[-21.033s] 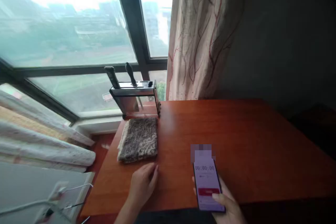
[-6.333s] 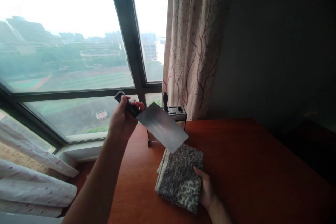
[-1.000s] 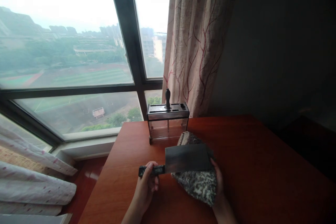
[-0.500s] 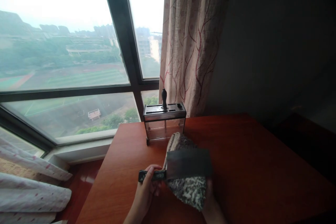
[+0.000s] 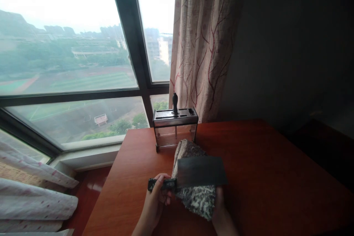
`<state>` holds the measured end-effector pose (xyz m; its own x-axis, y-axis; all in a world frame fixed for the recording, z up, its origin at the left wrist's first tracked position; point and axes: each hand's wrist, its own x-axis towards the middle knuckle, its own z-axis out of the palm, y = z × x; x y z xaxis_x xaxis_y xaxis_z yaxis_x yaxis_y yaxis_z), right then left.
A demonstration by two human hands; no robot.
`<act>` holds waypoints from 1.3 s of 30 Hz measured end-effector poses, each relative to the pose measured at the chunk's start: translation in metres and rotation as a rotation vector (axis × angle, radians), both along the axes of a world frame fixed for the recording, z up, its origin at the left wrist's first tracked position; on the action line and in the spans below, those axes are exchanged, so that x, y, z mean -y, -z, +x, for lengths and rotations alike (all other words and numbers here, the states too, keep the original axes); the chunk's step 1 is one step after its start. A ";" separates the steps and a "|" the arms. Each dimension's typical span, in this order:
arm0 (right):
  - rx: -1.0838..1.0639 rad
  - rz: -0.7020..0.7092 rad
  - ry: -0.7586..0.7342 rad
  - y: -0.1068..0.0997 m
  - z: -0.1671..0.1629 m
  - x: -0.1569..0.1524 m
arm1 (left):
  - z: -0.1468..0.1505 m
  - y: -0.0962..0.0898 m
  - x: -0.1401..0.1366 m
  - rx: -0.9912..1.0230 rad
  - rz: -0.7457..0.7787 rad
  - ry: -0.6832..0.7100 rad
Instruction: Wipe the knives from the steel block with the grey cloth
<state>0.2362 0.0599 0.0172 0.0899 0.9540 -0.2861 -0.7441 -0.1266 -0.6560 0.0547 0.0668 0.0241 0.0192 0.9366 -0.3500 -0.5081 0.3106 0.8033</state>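
Observation:
My left hand (image 5: 159, 191) is closed round the black handle (image 5: 168, 184) of a cleaver. Its broad dark blade (image 5: 201, 171) points right, held level over the table. Behind and below the blade is a folded, shaggy grey-and-white cloth (image 5: 197, 201), with a brown-grey part showing above. My right hand (image 5: 221, 210) grips the cloth at its right edge; its fingers are mostly hidden behind cloth and blade. Farther back stands a clear-sided knife block (image 5: 177, 120) with a slotted metal top, and one black-handled tool (image 5: 174, 104) upright in it.
The reddish-brown wooden table (image 5: 271, 177) spreads under my hands. Beyond its far edge hangs a patterned curtain (image 5: 204, 44), beside large windows with a dark frame (image 5: 129, 25). More curtain (image 5: 35, 201) hangs at lower left, and a dark wall (image 5: 290, 44) stands at right.
The whole view has shifted slightly. Against the cleaver blade, the cloth sits a little farther left than before. Both hands keep their holds.

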 end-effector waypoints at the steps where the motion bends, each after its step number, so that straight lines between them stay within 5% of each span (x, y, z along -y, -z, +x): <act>1: -0.038 -0.027 -0.003 0.002 0.005 0.000 | -0.001 0.002 -0.001 0.014 -0.005 -0.012; 10: -0.339 -0.156 0.074 -0.006 0.055 -0.010 | -0.009 0.007 -0.004 0.127 -0.013 0.076; 17: -0.207 -0.144 0.212 -0.007 0.083 -0.010 | -0.012 0.002 -0.003 0.265 -0.021 0.122; 30: 0.022 -0.165 0.535 -0.016 0.089 -0.003 | -0.023 0.011 -0.010 0.393 -0.024 -0.020; 35: 0.384 -0.121 0.445 -0.002 0.065 -0.001 | -0.021 0.015 -0.009 0.444 -0.005 0.039; 39: 1.072 0.281 0.185 0.003 0.042 0.000 | -0.021 0.015 -0.006 0.474 0.020 0.108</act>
<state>0.2786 0.0597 0.0146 0.3073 0.9189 0.2472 0.2301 0.1803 -0.9563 0.0339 0.0728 0.0095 0.2699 0.9268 -0.2611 -0.7851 0.3688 0.4976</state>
